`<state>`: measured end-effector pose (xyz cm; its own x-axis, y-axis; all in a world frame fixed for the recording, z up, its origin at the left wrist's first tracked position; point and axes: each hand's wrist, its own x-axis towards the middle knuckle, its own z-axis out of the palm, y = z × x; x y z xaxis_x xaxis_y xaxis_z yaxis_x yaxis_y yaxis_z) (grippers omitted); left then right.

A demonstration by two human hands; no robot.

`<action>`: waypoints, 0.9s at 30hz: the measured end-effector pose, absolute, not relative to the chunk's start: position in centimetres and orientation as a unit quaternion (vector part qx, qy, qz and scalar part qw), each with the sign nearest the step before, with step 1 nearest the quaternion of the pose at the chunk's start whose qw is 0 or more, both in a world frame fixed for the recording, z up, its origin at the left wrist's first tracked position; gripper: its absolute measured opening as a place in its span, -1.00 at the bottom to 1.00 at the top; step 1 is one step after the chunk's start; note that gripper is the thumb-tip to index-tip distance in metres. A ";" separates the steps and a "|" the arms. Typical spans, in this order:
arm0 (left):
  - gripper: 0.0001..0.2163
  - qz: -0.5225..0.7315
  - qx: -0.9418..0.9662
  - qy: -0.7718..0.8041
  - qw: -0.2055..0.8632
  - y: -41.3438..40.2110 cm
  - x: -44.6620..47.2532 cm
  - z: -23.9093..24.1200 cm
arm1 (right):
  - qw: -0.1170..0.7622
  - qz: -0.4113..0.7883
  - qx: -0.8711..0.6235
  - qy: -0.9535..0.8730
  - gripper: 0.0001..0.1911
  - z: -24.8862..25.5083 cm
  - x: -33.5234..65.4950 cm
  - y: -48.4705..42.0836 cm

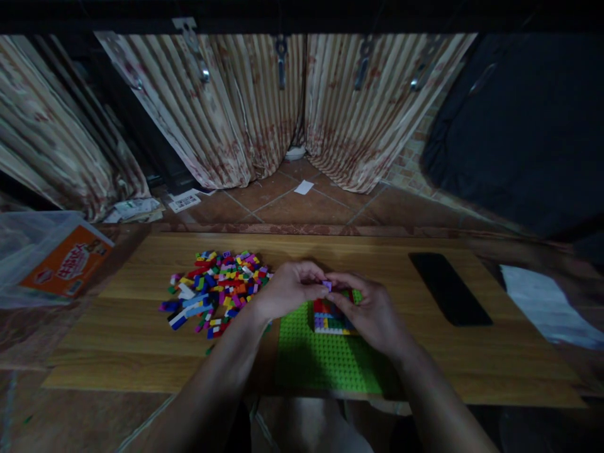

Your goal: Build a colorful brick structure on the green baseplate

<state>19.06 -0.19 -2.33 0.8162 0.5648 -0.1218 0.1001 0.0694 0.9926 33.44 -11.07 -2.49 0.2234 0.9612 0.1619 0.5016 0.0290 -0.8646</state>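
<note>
A small purple toy brick (327, 285) is pinched between the fingertips of my left hand (289, 288) and my right hand (372, 309). Both hands are closed and meet above a green studded baseplate (325, 365). On that baseplate, under the hands, sits a block of multicoloured bricks (330, 323) in rows of red, blue, yellow, green and white. My right hand hides part of this block. Left of my left hand lies a loose pile of mixed bricks (226, 286).
The low wooden table (127, 340) holds a black phone-like slab (450, 289) on the right. A clear plastic bin with an orange label (68, 261) stands off the left end. A white sheet (550, 302) lies by the right end. Striped curtains (245, 113) hang behind.
</note>
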 end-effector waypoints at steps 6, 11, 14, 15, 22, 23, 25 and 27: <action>-0.81 0.212 0.694 0.279 0.629 -0.4 20.3 -2.9 | 0.451 0.246 -0.661 -0.547 -0.80 -3.2 35.7 -11.7; -0.83 0.235 0.756 0.337 0.511 0.5 20.1 -3.5 | 0.448 0.291 -0.692 -0.485 -0.78 -4.6 38.0 -12.2; -0.82 0.226 0.767 0.344 0.492 0.6 20.0 -3.8 | 0.455 0.344 -0.678 -0.464 -0.72 -5.4 38.6 -12.3; -0.81 0.223 0.768 0.343 0.492 0.5 20.0 -3.9 | 0.459 0.355 -0.674 -0.458 -0.70 -5.7 38.7 -12.3; -0.76 0.191 0.774 0.327 0.507 -0.9 21.4 -5.0 | 0.444 0.355 -0.679 -0.464 -0.73 -6.3 38.8 -12.0; -0.75 0.191 0.772 0.324 0.512 -1.0 21.6 -5.1 | 0.435 0.348 -0.685 -0.469 -0.73 -6.2 38.8 -12.0; -0.74 0.193 0.764 0.320 0.525 -1.1 21.9 -5.3 | 0.423 0.343 -0.691 -0.476 -0.74 -6.1 38.8 -11.9; -0.73 0.191 0.757 0.318 0.538 -1.2 22.2 -5.3 | 0.416 0.342 -0.693 -0.479 -0.75 -5.9 38.8 -11.9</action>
